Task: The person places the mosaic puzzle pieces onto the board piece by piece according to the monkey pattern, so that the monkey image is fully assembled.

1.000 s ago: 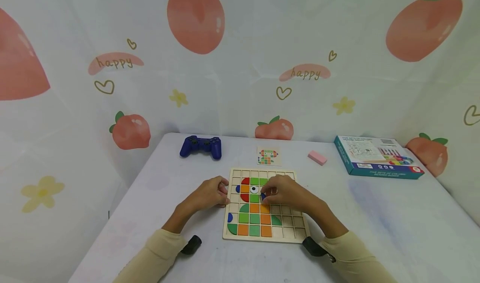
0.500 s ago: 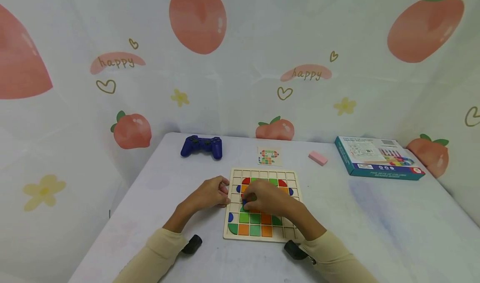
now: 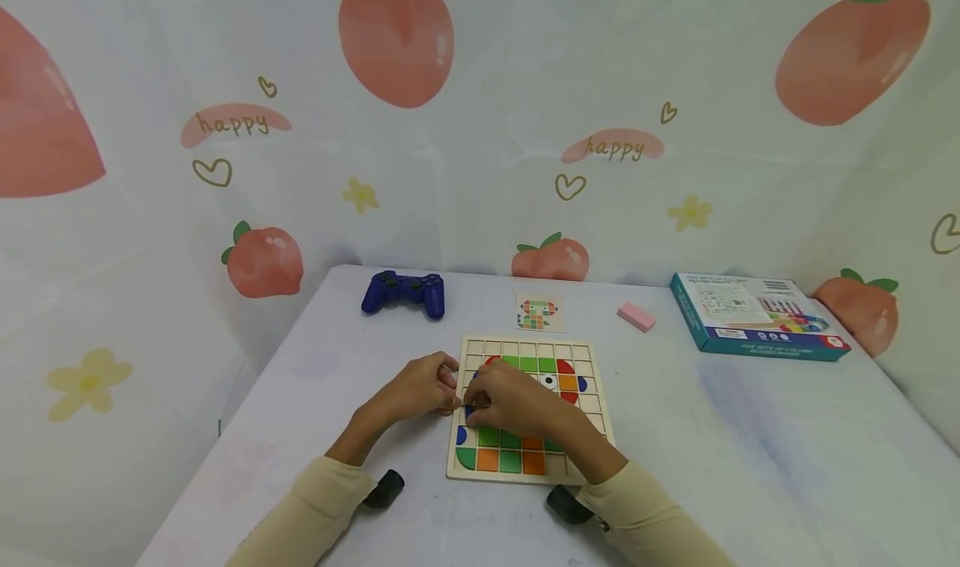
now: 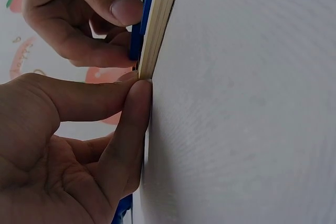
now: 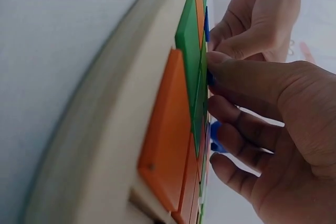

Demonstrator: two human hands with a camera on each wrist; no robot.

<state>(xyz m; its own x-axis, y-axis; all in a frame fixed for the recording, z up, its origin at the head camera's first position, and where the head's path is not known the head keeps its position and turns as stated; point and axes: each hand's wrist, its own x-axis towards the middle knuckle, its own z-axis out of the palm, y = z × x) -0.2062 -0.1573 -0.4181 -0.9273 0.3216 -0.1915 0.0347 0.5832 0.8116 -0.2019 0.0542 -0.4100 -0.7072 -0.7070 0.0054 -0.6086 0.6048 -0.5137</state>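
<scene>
A square wooden grid board (image 3: 607,434) lies on the table, partly filled with red, green, orange and blue pieces and white eye tiles. My left hand (image 3: 420,386) grips the board's left edge; thumb and finger pinch the rim in the left wrist view. Over the left columns, my right hand (image 3: 517,400) pinches a small blue piece (image 4: 135,40) between thumb and fingers, close above the board near the left hand's fingertips. Its full outline is hidden by the fingers. Another blue half-round piece (image 3: 461,435) sits in a left-column cell just below. The right hand covers several middle tiles.
Behind the board lies a picture card (image 3: 538,313) with a similar coloured pattern. A pink block (image 3: 636,317) is to its right, and a blue game controller (image 3: 402,293) to its left. A flat teal-edged box (image 3: 757,317) rests at the back right.
My right hand has moved left across the board with the blue piece, from the figure's middle to the left columns, uncovering tiles on the right. The left hand has stayed at the edge.
</scene>
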